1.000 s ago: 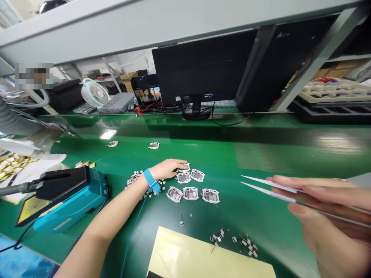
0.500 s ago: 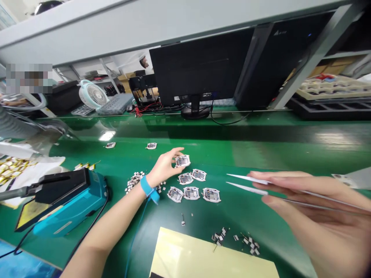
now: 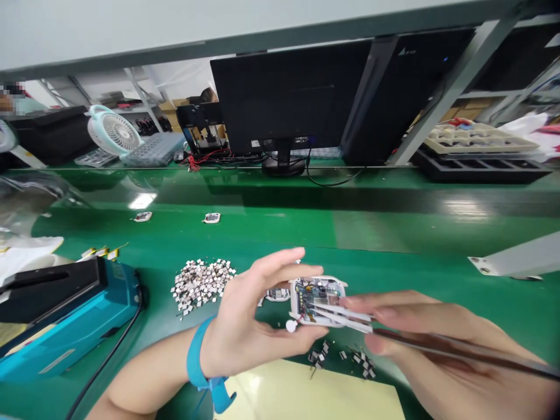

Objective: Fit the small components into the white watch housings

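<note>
My left hand holds a white-framed circuit board up off the bench between thumb and fingers. A small round white part on a thin wire sits at the board's lower left edge. My right hand grips a pair of long steel tweezers, whose tips lie over the board's lower part. Below my left hand, another white-framed board shows only partly, and the rest of that group is hidden behind my hands.
A heap of tiny components lies left of my hands, and loose ones lie below. A blue-green tool stands at left, beside a pale yellow pad. Two boards lie farther back, before a monitor.
My left hand has lifted a board off the bench and holds it closer to me. My right hand has moved left, bringing the tweezers onto the board. The view has shifted slightly.
</note>
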Motion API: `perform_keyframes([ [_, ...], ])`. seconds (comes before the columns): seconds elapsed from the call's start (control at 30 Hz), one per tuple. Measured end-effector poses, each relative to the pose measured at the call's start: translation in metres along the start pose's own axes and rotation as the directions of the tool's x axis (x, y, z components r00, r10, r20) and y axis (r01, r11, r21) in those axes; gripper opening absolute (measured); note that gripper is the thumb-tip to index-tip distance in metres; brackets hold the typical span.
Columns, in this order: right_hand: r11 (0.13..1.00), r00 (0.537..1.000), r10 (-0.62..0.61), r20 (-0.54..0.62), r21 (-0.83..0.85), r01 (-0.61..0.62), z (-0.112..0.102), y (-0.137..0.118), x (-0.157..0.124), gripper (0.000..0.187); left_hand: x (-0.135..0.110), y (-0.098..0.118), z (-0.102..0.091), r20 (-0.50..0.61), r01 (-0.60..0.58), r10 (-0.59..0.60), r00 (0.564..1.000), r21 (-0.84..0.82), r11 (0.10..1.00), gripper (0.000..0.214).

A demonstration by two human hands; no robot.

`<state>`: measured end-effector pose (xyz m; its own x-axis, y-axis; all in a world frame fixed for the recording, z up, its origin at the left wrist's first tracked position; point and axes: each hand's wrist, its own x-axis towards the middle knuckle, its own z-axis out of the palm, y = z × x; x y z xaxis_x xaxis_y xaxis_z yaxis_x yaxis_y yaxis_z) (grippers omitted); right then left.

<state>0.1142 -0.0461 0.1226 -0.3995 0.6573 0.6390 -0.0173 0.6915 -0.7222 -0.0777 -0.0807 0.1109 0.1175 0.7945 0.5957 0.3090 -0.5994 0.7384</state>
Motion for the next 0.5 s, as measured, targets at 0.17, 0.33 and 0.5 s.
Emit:
perform_keyframes([
  [0.17, 0.995, 0.996, 0.062, -0.065, 0.088, -0.056, 0.002, -0.001, -0.002, 0.026, 0.002, 0.002, 0.002, -0.034, -0.110, 0.110, 0.993, 0.002, 0.994, 0.055],
  [0.33, 0.987, 0.996, 0.091, 0.003, 0.132, -0.091, 0.000, -0.001, -0.002, 0.028, 0.007, 0.004, 0.001, -0.041, -0.201, 0.202, 0.978, 0.026, 0.979, 0.038],
  [0.5, 0.996, 1.000, 0.012, 0.010, 0.084, -0.012, -0.003, 0.002, -0.007, 0.034, 0.010, 0.010, -0.005, 0.092, -0.299, 0.287, 0.954, 0.182, 0.937, 0.014],
])
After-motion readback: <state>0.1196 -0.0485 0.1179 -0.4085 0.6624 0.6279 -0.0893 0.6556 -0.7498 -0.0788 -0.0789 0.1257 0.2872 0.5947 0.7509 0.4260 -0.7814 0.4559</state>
